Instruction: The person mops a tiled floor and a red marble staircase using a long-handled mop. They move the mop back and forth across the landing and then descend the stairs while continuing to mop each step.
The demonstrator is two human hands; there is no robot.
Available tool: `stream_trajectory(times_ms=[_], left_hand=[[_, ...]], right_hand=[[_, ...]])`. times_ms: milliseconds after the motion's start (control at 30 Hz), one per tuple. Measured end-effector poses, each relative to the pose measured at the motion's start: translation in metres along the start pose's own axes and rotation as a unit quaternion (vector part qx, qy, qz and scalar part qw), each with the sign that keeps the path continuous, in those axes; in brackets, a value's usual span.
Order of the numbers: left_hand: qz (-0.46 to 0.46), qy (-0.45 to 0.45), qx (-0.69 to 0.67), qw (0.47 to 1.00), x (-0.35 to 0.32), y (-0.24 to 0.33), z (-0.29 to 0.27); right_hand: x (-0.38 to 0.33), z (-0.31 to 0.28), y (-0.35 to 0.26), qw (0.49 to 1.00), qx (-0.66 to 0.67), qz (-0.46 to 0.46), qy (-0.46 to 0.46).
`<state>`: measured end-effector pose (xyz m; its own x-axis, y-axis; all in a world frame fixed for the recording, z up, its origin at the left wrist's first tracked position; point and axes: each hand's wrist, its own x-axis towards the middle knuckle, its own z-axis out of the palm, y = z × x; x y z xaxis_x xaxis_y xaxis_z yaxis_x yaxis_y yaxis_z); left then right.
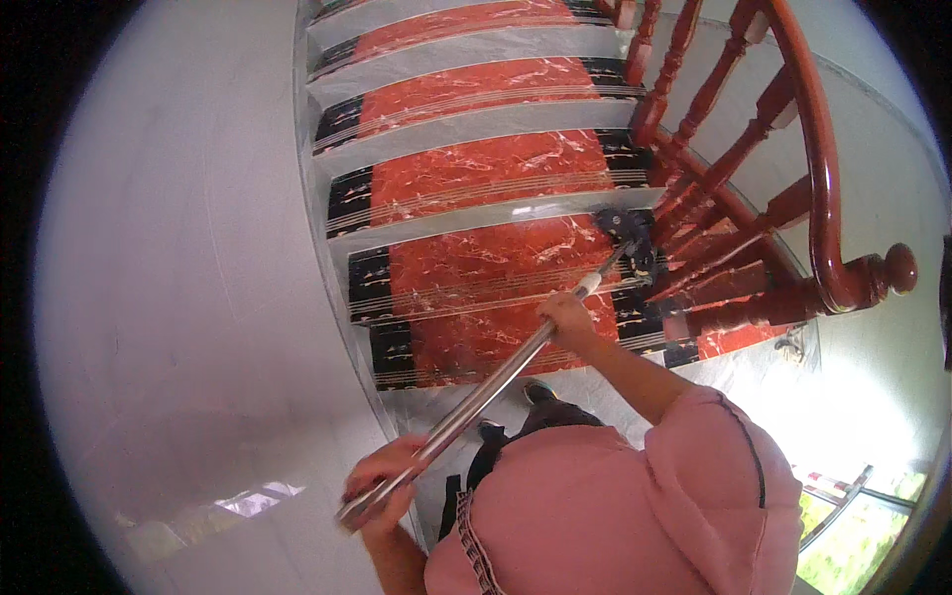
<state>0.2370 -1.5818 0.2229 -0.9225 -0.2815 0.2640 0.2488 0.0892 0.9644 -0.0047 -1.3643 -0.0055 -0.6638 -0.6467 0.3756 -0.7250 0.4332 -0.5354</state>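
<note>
A long metal mop pole (488, 390) slants from the lower left up to the right across the stairs. My left hand (382, 478) is closed around its near end, close to the wall. Farther up the pole, my right hand (567, 317) grips it just below a white collar. The dark mop head (629, 243) rests at the right end of a red and black marble tread (476, 253), against the foot of the balusters. Its exact shape is hard to make out against the black stone.
A pale wall (178, 248) borders the stairs on the left. On the right runs a glossy red-brown wooden railing (821, 188) with turned balusters and a round knob. Grey risers (496, 213) separate the treads. My shoe (539, 391) stands at the stair foot.
</note>
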Motion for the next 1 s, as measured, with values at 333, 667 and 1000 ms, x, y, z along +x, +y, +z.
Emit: stream_trajectory(times_ms=[333, 667, 1000], left_hand=[[0.051, 0.465, 0.538, 0.701, -0.071, 0.077, -0.086], [0.349, 0.138, -0.019, 0.927, -0.074, 0.146, -0.048], [0.071, 0.449, -0.055, 0.889, 0.01, -0.006, -0.025]], right_hand=[[0.054, 0.062, -0.147, 0.98, 0.149, -0.091, -0.092], [0.124, 0.069, -0.224, 0.865, 0.178, -0.247, -0.398], [0.089, 0.006, -0.019, 0.961, -0.01, -0.097, -0.259]])
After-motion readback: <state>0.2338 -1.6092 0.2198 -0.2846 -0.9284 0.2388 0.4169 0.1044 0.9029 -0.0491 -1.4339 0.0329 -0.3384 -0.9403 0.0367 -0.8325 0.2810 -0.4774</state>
